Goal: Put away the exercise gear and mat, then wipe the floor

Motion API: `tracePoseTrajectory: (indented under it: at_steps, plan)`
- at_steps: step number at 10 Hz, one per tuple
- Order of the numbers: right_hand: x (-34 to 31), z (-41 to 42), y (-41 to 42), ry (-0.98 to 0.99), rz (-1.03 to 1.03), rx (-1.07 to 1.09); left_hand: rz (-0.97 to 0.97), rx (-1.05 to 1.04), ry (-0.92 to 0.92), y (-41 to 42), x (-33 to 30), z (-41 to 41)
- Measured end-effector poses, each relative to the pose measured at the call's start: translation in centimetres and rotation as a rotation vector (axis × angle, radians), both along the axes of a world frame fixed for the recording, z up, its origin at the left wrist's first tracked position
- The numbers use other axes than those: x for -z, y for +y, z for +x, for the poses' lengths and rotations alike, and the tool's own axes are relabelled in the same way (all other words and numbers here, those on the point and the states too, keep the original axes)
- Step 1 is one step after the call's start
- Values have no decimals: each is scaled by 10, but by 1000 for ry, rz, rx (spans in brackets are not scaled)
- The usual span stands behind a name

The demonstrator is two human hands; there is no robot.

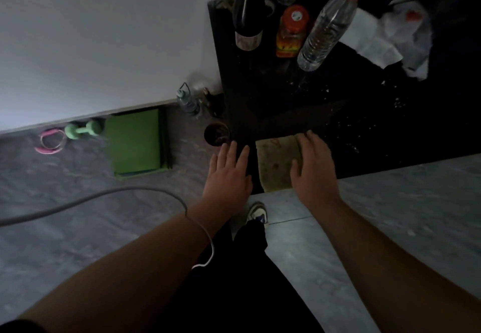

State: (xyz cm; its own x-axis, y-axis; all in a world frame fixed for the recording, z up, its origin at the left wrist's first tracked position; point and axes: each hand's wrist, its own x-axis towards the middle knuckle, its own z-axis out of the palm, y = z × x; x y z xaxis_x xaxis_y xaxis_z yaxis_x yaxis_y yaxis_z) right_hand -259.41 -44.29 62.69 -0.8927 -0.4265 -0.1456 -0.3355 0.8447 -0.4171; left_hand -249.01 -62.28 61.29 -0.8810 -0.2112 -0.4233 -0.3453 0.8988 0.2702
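A folded green mat [135, 141] lies on the grey floor against the white wall. To its left sit a light green dumbbell [82, 129] and a pink skipping rope [50, 141], also by the wall. A yellowish cloth [279, 162] lies on the near edge of a black counter [364, 129]. My right hand [313, 166] has straight fingers and touches the cloth's right side. My left hand [229, 171] hovers with spread fingers just left of the cloth, over the counter's corner; it holds nothing.
Bottles stand on the counter: a dark one [247, 10], an orange-capped jar [291, 31], a clear red-capped one [328, 23]. White crumpled bags [398, 33] lie at the back right. A small bottle [187, 102] and dark round tin [217, 133] sit on the floor. A grey cable [104, 194] crosses the floor.
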Motion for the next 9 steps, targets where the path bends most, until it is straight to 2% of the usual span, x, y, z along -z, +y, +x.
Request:
tracePoseTrajectory:
  at_steps: [1, 2, 3, 5, 7, 8, 9]
  plan:
    - [-2, 10, 2, 40, 135, -246, 0, -2, 42, 6, -6, -7]
    - [12, 9, 8, 11, 263, -369, 8, 76, 112, 17, -5, -17]
    - [31, 5, 14, -4, 336, -420, 1, 198, 88, 37, 9, -21]
    - [50, -9, 17, 37, 370, -489, -95, 206, 45, 50, 36, -28]
    - [44, -19, 13, 7, 387, -500, -90, 201, 15, 44, 25, -38]
    - [17, -20, 3, -54, 365, -465, -57, 176, 18, 36, 3, -35]
    - [-17, -14, -11, -31, 292, -452, -49, 41, 82, 14, -28, -19]
